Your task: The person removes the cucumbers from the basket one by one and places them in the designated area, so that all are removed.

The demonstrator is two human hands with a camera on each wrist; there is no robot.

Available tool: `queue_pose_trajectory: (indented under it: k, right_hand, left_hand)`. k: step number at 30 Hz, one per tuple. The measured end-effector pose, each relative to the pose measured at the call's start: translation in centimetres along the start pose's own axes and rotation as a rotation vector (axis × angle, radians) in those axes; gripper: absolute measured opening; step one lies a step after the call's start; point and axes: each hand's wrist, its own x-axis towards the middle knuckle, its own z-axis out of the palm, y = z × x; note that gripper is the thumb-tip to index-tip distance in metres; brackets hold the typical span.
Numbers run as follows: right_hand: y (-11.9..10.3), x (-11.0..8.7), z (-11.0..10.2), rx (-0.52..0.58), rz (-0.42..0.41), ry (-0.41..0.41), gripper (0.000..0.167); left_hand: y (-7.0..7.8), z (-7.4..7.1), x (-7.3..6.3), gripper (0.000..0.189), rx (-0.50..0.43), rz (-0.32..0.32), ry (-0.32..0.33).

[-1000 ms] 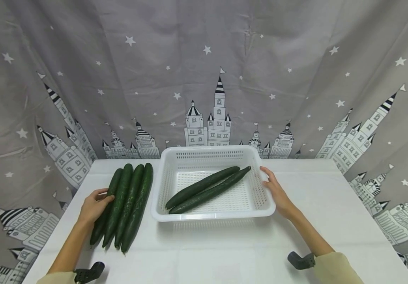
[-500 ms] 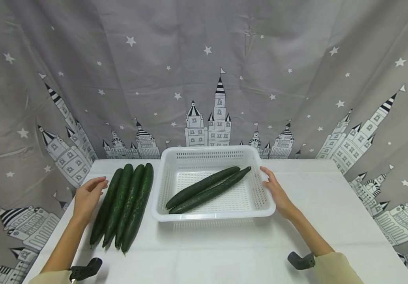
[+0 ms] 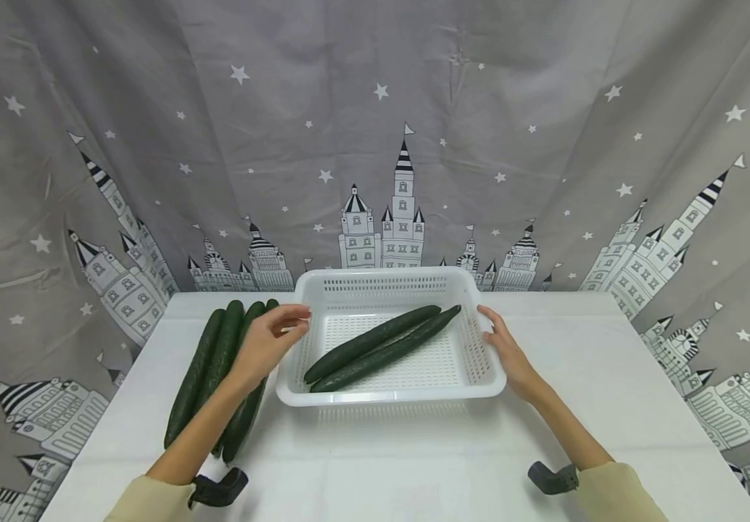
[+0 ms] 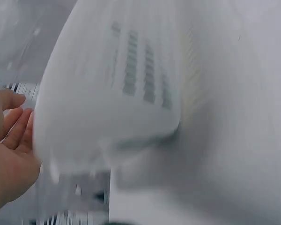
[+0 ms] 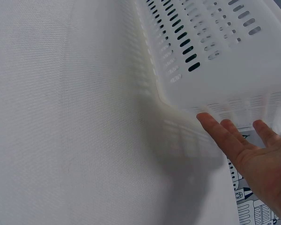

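Two long dark green cucumbers (image 3: 367, 345) lie side by side, slanting, in a white perforated plastic basket (image 3: 391, 396). My left hand (image 3: 268, 346) hovers at the basket's left rim, fingers loosely bent with nothing in them. The left wrist view has that hand (image 4: 13, 157) beside the blurred basket wall (image 4: 93, 122). On the opposite side, my right hand (image 3: 512, 361) rests against the basket's right end. Its fingers (image 5: 225, 139) reach out fairly straight along the outer wall in the right wrist view.
Several more cucumbers (image 3: 194, 380) lie in a row left of the basket, partly hidden by my left forearm. A white cloth covers the table (image 3: 401, 464). Behind it hangs a grey curtain (image 3: 375, 152) printed with castles and stars.
My left hand has left the outermost cucumber in the left row, drawn back, then swung right over the row to the basket's rim. The right hand and basket have stayed put.
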Motion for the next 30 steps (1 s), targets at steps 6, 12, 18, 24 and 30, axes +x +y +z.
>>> queue_pose_trajectory:
  k: [6, 12, 18, 24, 30]
  right_hand:
    - [0.0, -0.1, 0.0, -0.009, -0.008, -0.003, 0.057]
    - [-0.1, -0.2, -0.1, -0.013, -0.009, 0.001, 0.057]
    - [-0.3, -0.3, -0.1, -0.021, 0.002, 0.011, 0.057]
    - [-0.3, -0.3, 0.0, -0.024, 0.003, 0.006, 0.057]
    - [-0.3, -0.2, 0.0, -0.013, 0.002, 0.006, 0.057]
  left_hand:
    - [1.6, 5.2, 0.8, 0.031, -0.023, 0.055, -0.19]
    - [1.7, 8.9, 2.1, 0.037, 0.017, 0.041, -0.351]
    - [1.6, 10.9, 3.3, 0.042, 0.061, 0.021, -0.48]
    - [1.2, 12.1, 4.2, 0.044, 0.146, 0.031, -0.555]
    - [0.9, 12.8, 4.6, 0.045, 0.245, 0.013, -0.624]
